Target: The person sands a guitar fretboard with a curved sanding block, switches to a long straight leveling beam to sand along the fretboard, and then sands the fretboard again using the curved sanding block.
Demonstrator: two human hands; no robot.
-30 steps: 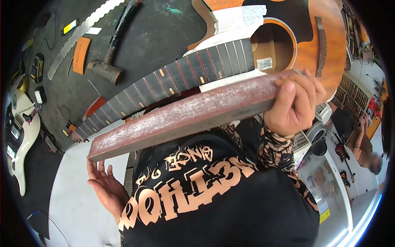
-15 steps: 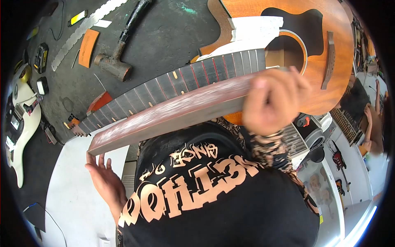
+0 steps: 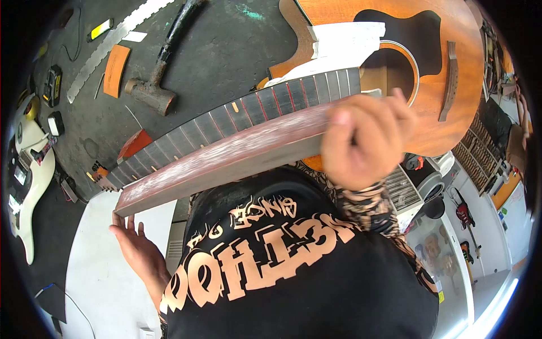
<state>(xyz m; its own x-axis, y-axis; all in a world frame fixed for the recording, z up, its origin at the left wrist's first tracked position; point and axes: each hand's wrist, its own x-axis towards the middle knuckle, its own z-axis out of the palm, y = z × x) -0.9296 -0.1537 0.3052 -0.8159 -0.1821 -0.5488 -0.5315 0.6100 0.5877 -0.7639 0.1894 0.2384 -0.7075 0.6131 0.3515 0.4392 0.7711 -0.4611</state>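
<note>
A long, straight sanding beam [image 3: 226, 164] with a worn, whitish-red top face lies along the near side of the dark fretboard [image 3: 248, 113] of an acoustic guitar [image 3: 429, 135]. My right hand [image 3: 367, 141], blurred by motion, is closed around the beam's right end near the soundhole. At the other end, my left hand [image 3: 138, 246] has its palm up and its fingertips against the beam, with part of the fingers hidden behind it. White paper [image 3: 344, 48] covers the guitar top beside the fretboard's upper end.
On the dark bench lie a hammer [image 3: 152, 93], a notched metal straightedge [image 3: 96, 62], an orange block [image 3: 116, 70] and a red wedge-like piece [image 3: 134, 144] near the neck. A white electric guitar [image 3: 36, 192] is at the left. Shelving stands at the right.
The beam and both my hands have shifted slightly left along the fretboard. The whole view has also moved a little. A person's arms at the far right are no longer seen.
</note>
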